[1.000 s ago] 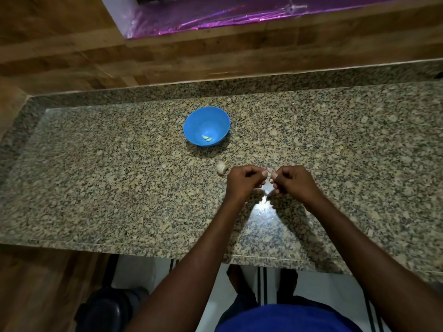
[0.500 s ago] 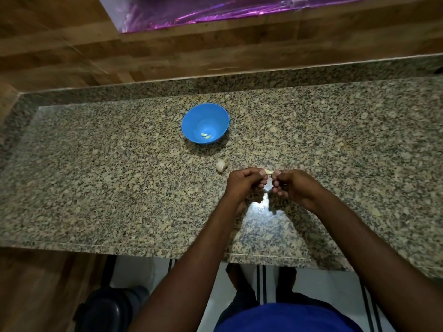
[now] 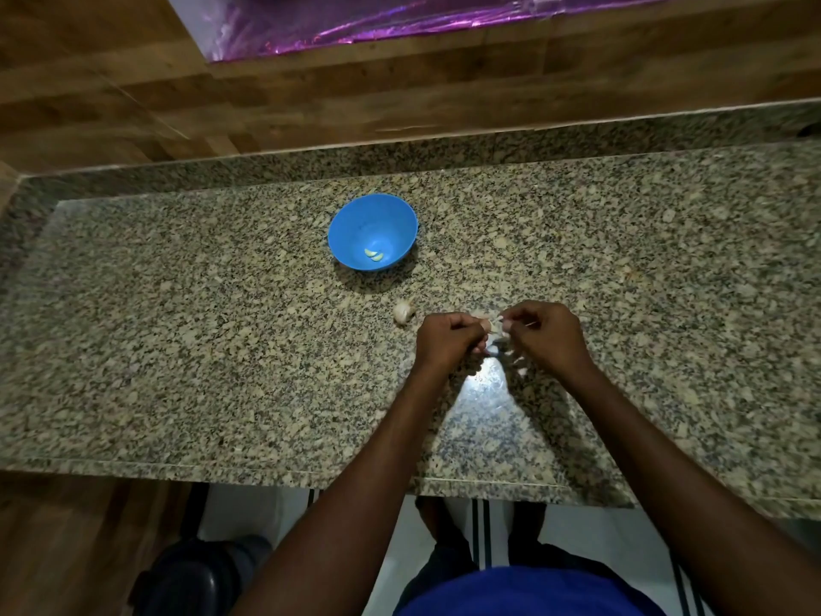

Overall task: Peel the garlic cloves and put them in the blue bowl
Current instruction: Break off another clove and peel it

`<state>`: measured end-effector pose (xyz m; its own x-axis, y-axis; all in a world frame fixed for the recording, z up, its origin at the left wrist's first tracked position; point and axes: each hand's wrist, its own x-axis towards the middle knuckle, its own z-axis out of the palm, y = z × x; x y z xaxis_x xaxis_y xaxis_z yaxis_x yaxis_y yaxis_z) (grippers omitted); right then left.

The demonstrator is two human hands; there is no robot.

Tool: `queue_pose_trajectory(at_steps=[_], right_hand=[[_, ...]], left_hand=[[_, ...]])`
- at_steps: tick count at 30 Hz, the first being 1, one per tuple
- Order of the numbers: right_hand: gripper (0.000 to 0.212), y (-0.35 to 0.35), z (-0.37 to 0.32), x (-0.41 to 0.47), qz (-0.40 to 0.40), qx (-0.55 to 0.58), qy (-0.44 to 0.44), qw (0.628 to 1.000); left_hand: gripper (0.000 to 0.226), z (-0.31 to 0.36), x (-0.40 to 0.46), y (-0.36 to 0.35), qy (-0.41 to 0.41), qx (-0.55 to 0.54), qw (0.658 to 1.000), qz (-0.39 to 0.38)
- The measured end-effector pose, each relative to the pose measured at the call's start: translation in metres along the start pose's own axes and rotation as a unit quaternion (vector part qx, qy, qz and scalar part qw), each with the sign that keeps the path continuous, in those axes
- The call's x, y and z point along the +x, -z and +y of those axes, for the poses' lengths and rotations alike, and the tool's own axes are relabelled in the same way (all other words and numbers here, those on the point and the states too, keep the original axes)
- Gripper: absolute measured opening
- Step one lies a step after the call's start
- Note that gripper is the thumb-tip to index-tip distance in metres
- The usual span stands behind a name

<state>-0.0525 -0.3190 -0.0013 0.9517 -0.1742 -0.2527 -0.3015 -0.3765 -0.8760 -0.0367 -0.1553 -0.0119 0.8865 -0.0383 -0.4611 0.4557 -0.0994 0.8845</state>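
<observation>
Two hands — left hand (image 3: 448, 337) and right hand (image 3: 544, 333) — each grip pinching one garlic clove (image 3: 492, 326) above the counter (image 3: 177, 349).

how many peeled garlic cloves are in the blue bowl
2. Both peeled garlic cloves lie side by side, touching, on the bottom of the blue bowl, toward its near side. Nothing hides the bowl's inside.

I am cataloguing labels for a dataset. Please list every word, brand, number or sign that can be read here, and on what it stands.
None: no readable text anywhere.
The blue bowl, the granite counter, the purple foil and the blue shirt are all plain.
</observation>
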Motion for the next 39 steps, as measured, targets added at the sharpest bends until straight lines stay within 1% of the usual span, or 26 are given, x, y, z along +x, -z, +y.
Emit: queue_pose_trajectory(at_steps=[3, 5, 7, 9, 11, 14, 16, 19, 24, 27, 31, 36, 39], right_hand=[[0.016, 0.001, -0.002, 0.003, -0.028, 0.065, -0.018, 0.997], [0.013, 0.002, -0.001, 0.005, -0.046, 0.114, -0.044, 0.991], [0.01, 0.003, 0.001, 0.008, -0.06, 0.172, -0.089, 0.979], [0.008, 0.003, 0.001, 0.01, -0.073, 0.196, -0.123, 0.97], [0.01, 0.002, 0.001, 0.011, -0.08, 0.216, -0.147, 0.962], [0.021, 0.003, 0.0, 0.012, -0.084, 0.24, -0.161, 0.954], [0.016, 0.003, 0.0, 0.013, -0.083, 0.265, -0.18, 0.944], [0.004, 0.004, 0.002, 0.019, -0.063, 0.294, -0.211, 0.93], [0.013, 0.003, 0.006, 0.022, -0.069, 0.233, -0.216, 0.946], [0.02, 0.001, 0.006, 0.024, -0.054, 0.194, -0.214, 0.956], [0.017, 0.002, 0.004, 0.027, -0.039, 0.164, -0.197, 0.966], [0.013, -0.005, -0.014, 0.045, -0.005, 0.098, -0.137, 0.986], [0.014, -0.014, -0.019, 0.058, 0.012, 0.056, -0.099, 0.993]], left_hand=[[0.013, 0.004, 0.0, -0.002, -0.016, 0.014, 1.0, -0.013], [0.01, 0.006, 0.001, -0.003, -0.01, 0.011, 1.0, -0.008], [0.008, 0.006, 0.003, -0.004, 0.013, -0.012, 1.0, -0.01], [0.007, 0.006, 0.004, -0.005, 0.027, -0.018, 0.999, -0.015], [0.006, 0.007, 0.005, -0.005, 0.019, 0.009, 1.0, -0.012], [0.011, 0.007, 0.005, -0.007, -0.021, 0.065, 0.998, -0.005], [0.011, 0.007, 0.005, -0.009, -0.035, 0.085, 0.996, 0.002], [0.014, 0.006, 0.004, -0.011, -0.023, 0.089, 0.996, 0.017], [0.008, 0.006, 0.003, -0.009, -0.016, 0.129, 0.991, 0.028], [0.009, 0.007, 0.005, -0.006, -0.017, 0.177, 0.983, 0.042], [0.009, 0.005, 0.005, -0.003, -0.067, 0.238, 0.967, 0.065], [0.021, -0.001, 0.006, -0.001, -0.124, 0.296, 0.944, 0.077], [0.029, -0.005, 0.005, 0.001, -0.131, 0.274, 0.949, 0.08]])
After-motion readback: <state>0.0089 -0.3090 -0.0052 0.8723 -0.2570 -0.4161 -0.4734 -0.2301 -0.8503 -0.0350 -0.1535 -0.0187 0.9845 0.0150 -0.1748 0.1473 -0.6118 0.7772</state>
